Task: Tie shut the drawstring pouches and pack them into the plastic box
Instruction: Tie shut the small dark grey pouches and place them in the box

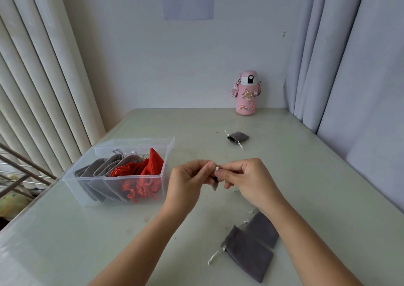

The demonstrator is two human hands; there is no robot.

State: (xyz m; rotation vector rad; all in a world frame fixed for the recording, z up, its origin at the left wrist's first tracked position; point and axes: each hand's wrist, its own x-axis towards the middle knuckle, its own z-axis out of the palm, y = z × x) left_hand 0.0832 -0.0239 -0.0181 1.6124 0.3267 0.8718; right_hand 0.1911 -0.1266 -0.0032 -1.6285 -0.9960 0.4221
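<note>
1. Head view: left hand (pixel 185 180) and right hand (pixel 247 180) meet above the bench (pixel 87 242), fingertips touching. Both are curled and pinch the silver cord (pixel 217 168) at the top of the held pouch (pixel 215 185). Only a grey corner of it shows below the fingers.
2. Step in hand: tying this pouch shut, probably mid-knot. Fingers hide the knot, so I can't tell if it is formed.
3. Plastic box (pixel 135 141) sits just left of the hands, open, with grey pouches (pixel 102 167) and red pouches (pixel 142 176) packed on edge.
4. Loose on the bench: two overlapping dark pouches (pixel 249 255) by the right forearm and one small pouch (pixel 237 137) farther back, cords out.
5. Next move likely: pull the cord ends apart to snug the knot, then carry the pouch left into the box beside the red ones. The thin cord may slip, so a firm pinch is needed.
6. Pink bottle (pixel 246 93) at the back wall, not part of the task.
</note>
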